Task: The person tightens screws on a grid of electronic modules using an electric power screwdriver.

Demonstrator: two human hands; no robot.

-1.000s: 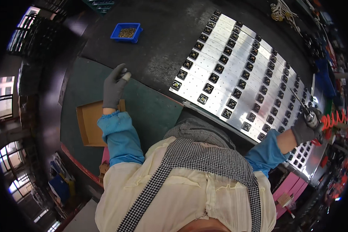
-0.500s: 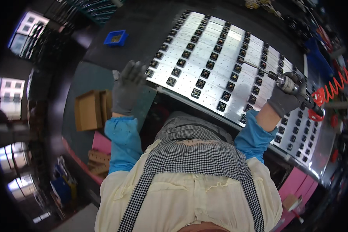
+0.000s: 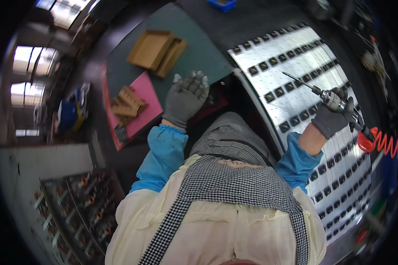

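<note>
My right hand (image 3: 334, 115), in a grey glove, is closed round a pneumatic screwdriver (image 3: 336, 102) with a long thin bit that points up and left. The tool is held over a silvery metal sheet (image 3: 292, 44) set with rows of small black square parts (image 3: 289, 86); whether the bit touches the sheet I cannot tell. My left hand (image 3: 188, 98), gloved in grey with pale fingertips, is raised palm up with its fingers apart and nothing in it. It is nearest to the edge of a dark green tabletop (image 3: 203, 44).
Cardboard trays (image 3: 150, 46) lie on the green tabletop. Slotted cardboard pieces (image 3: 127, 105) rest on a pink sheet (image 3: 147, 92) to the left. A blue bin (image 3: 223, 4) stands at the far edge. A coiled red air hose (image 3: 380, 143) hangs at the right. A rack of parts (image 3: 82, 207) stands lower left.
The view has turned to the left, so the sheet now appears farther right. My left hand has turned palm up and come nearer my body. The screwdriver stays in my right hand.
</note>
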